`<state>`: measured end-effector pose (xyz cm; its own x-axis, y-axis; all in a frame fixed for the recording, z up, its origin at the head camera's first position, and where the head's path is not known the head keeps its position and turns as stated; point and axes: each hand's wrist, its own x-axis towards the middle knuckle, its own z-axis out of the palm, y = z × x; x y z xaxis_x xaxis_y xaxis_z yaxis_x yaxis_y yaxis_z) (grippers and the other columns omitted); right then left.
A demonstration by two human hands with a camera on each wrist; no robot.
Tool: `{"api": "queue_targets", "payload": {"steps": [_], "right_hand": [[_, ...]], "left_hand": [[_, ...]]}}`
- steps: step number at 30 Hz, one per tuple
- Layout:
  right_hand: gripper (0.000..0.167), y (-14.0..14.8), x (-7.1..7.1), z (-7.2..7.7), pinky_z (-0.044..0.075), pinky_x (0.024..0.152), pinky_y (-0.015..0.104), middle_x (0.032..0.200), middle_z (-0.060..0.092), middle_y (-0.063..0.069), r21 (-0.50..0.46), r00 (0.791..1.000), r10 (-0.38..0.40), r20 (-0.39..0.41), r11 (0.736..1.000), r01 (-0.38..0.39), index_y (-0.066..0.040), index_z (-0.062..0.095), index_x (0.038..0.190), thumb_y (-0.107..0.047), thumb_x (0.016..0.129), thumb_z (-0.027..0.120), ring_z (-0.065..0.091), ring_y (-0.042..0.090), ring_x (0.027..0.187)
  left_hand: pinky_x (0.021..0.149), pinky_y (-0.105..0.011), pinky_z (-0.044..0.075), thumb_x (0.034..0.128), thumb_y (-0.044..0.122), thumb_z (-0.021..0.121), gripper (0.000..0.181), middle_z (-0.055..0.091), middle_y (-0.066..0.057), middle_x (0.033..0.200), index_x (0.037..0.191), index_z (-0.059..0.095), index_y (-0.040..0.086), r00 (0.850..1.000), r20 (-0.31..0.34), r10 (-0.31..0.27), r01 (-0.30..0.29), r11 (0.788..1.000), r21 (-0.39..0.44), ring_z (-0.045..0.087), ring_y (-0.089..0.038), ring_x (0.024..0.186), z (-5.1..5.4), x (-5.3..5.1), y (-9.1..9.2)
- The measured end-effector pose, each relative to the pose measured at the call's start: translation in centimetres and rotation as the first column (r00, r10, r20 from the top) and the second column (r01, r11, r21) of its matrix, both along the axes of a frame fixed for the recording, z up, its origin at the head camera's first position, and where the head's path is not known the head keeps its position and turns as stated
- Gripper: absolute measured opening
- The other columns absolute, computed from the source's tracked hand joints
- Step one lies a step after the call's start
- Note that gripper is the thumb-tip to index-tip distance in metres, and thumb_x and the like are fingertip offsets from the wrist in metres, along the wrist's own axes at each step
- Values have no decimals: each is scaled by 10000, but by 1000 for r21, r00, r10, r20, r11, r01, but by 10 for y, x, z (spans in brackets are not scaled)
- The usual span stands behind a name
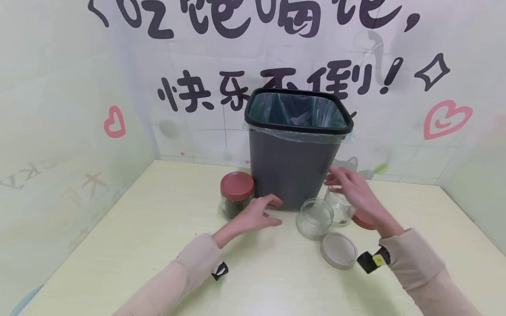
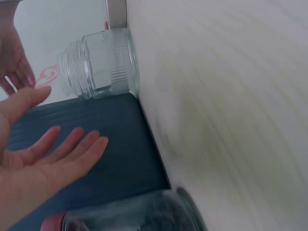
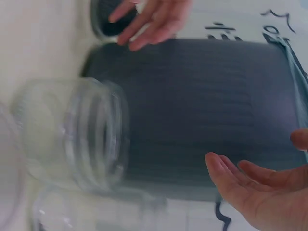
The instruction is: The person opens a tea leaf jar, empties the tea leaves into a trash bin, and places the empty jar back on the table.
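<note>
A dark grey bin [image 1: 291,164] stands upright on the table [image 1: 130,245], fitted with a clear liner [image 1: 300,137] folded over its black rim. The left hand [image 1: 258,213] is in front of the bin's lower left, its thumb well apart from its loosely bent fingers; it holds nothing. The right hand [image 1: 356,188] is at the bin's right side, fingers relaxed and slightly curved, also holding nothing; whether a fingertip touches the bin cannot be told.

A jar with a red lid [image 1: 237,193] and dark contents stands beside the bin's left side, near the left hand. An uncovered glass jar [image 1: 315,219] stands upright before the bin's right corner. Just behind it is a second glass jar [image 1: 339,210], its top partly hidden by the right hand. A loose red lid [image 1: 363,220] lies beside that jar, and a pale round lid [image 1: 339,251] lies nearer the person.
</note>
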<state>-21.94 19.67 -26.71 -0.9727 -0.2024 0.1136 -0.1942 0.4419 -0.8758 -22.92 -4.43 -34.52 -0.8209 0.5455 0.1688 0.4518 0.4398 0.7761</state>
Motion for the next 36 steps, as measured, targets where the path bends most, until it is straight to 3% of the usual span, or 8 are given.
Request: {"api": "queue_targets", "payload": {"steps": [8, 17, 19, 22, 25, 27, 31, 36], "right_hand": [[438, -36, 2, -38, 462, 828, 404, 1092, 568, 242, 214, 992, 59, -109, 976, -35, 89, 466, 1186, -275, 945, 422, 570, 335, 972], [507, -74, -3, -68, 456, 837, 399, 1147, 561, 169, 256, 987, 112, -115, 963, -79, 3, 444, 1245, -341, 882, 532, 566, 262, 1025], [524, -82, -5, -72, 448, 853, 402, 1152, 556, 172, 254, 985, 130, -118, 962, -96, 3, 433, 1254, -337, 872, 549, 561, 261, 1037], [527, -93, -6, -77, 441, 865, 405, 1158, 545, 182, 230, 984, 142, -111, 966, -113, 13, 419, 1260, -294, 861, 577, 549, 275, 1052], [528, -104, -9, -81, 442, 864, 415, 1151, 543, 197, 199, 982, 148, -118, 972, -123, 30, 414, 1251, -245, 843, 607, 546, 297, 1051], [550, -112, -11, -83, 446, 859, 417, 1152, 544, 194, 177, 983, 145, -115, 976, -124, 28, 409, 1253, -230, 823, 634, 549, 298, 1047], [619, -125, -13, -86, 440, 866, 431, 1184, 516, 214, 144, 982, 155, -108, 980, -139, 35, 370, 1277, -232, 800, 661, 527, 317, 1072], [707, -136, -15, -89, 422, 894, 429, 1254, 454, 241, 108, 983, 163, -86, 982, -154, 44, 300, 1322, -222, 788, 678, 484, 339, 1124]], "left_hand": [[776, -288, 497, 779, 63, 664, 352, 565, -222, 1065, 1073, 520, -67, 992, 41, -117, 117, 993, -1, 564, -312, 987, -1, 5, -44], [839, -324, 468, 820, 109, 625, 305, 580, -223, 1057, 1057, 540, -63, 983, 109, -147, 151, 988, -32, 584, -299, 958, 4, 3, -105], [812, -319, 480, 818, 103, 626, 275, 602, -205, 1010, 1023, 558, -67, 991, 94, -93, 99, 994, -56, 599, -275, 921, 4, 2, -115], [767, -320, 495, 795, 124, 656, 343, 605, -202, 981, 1029, 526, -90, 991, 118, 64, -55, 995, -79, 606, -277, 901, 2, 1, -123], [791, -369, 482, 750, 198, 709, 592, 549, -238, 1096, 1169, 408, -92, 955, 186, 230, -216, 972, -94, 562, -330, 995, -1, 1, -122], [851, -428, 445, 724, 228, 735, 788, 445, -278, 1227, 1285, 272, -76, 930, 226, 288, -277, 957, -81, 484, -380, 1098, -3, -1, -119], [951, -503, 340, 697, 217, 759, 981, 263, -273, 1378, 1379, 97, -27, 917, 258, 305, -314, 949, -4, 333, -407, 1227, -7, -8, -109], [993, -518, 273, 654, 193, 791, 1009, 269, -215, 1393, 1386, 124, 4, 933, 238, 268, -293, 953, 74, 297, -372, 1256, -12, -17, -97]]}}
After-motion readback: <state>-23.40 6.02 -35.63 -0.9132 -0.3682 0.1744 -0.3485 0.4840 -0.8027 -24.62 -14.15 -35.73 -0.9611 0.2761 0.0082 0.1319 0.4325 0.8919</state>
